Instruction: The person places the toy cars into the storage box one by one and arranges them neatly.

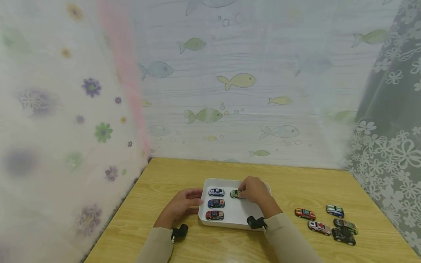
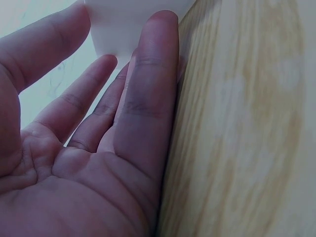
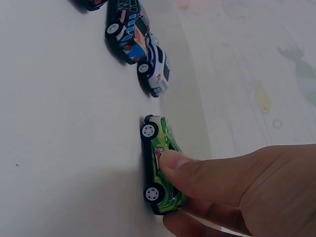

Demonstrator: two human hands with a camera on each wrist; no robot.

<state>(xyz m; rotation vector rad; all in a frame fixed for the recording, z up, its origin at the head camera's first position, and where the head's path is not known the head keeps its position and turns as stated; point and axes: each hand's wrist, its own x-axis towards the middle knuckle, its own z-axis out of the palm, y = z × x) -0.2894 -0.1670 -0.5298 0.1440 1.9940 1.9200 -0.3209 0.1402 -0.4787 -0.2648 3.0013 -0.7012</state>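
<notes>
A white tray lies on the wooden table. My right hand pinches a green toy car between thumb and fingers, at the tray's far right part. In the right wrist view the car's wheels are at the tray floor; whether they touch it I cannot tell. My left hand rests against the tray's left wall, its fingers nearly straight and touching the side in the left wrist view. Inside the tray's left half stand a white toy car, a blue toy car and a red toy car in a column.
Right of the tray, several toy cars stand on the table: an orange-red car, a white-and-red car, a green-and-white car and dark ones, including a black car. A fish-patterned curtain hangs behind the table.
</notes>
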